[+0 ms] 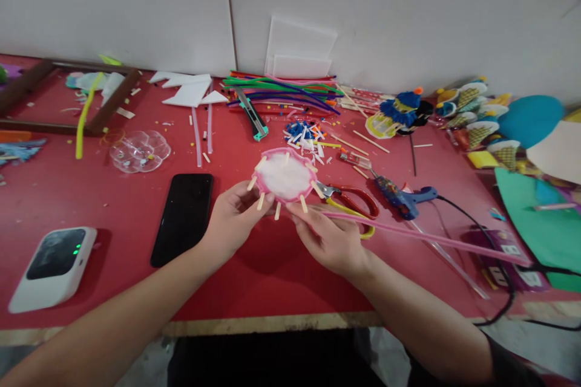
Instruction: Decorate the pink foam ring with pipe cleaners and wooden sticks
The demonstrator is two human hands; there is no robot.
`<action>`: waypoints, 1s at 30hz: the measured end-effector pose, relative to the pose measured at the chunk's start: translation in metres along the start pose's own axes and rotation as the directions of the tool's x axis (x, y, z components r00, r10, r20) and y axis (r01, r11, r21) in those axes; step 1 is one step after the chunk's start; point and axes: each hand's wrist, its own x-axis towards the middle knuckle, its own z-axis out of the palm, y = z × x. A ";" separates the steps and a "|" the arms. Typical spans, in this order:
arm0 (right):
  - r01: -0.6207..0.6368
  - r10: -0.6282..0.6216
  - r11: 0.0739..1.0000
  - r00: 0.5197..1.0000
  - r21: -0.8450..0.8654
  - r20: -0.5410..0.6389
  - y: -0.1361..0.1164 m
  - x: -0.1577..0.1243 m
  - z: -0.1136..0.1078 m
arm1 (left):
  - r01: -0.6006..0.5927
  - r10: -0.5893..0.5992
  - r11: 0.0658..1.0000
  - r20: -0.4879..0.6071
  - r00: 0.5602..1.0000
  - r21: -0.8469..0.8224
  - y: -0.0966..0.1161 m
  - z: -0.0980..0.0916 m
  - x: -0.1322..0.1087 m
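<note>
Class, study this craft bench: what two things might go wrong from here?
1. The long pink pipe cleaner held by the right hand trails beside the glue gun; a pull may sweep against it.
2. The left hand pinches the pink-rimmed disc among its small sticks, so one might get knocked loose.

- Bright, even overhead light covers the red tabletop (113, 205) and the plain white wall (136, 6) at the far side.
- Soft shadows pool on the table just beneath the left hand (233, 217) and right hand (331, 242).
- Wide-angle distortion bows the left and right edges; the centre is sharp.
</note>
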 end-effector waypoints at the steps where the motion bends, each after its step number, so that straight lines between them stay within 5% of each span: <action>1: 0.016 -0.016 1.000 1.000 -0.022 -0.016 0.000 0.000 -0.001 | 0.001 -0.001 1.000 -0.011 1.000 0.020 0.000 0.000 0.000; 7: 0.191 -0.210 0.966 0.973 -0.176 -0.100 -0.006 0.001 -0.012 | -0.096 0.096 0.959 0.012 0.995 0.266 0.004 -0.003 0.000; 15: 0.252 -0.271 0.955 0.956 -0.158 -0.114 -0.007 0.004 -0.018 | -0.191 0.198 0.844 0.039 0.979 0.500 0.004 -0.003 0.002; 23: 0.257 -0.277 0.957 0.946 -0.132 -0.167 -0.004 0.006 -0.019 | -0.164 0.177 0.835 0.026 0.984 0.526 0.002 -0.004 0.000; 30: 0.235 -0.239 0.971 0.961 -0.048 -0.142 -0.002 0.003 -0.016 | -0.043 0.053 0.922 -0.015 0.998 0.385 0.002 -0.007 0.005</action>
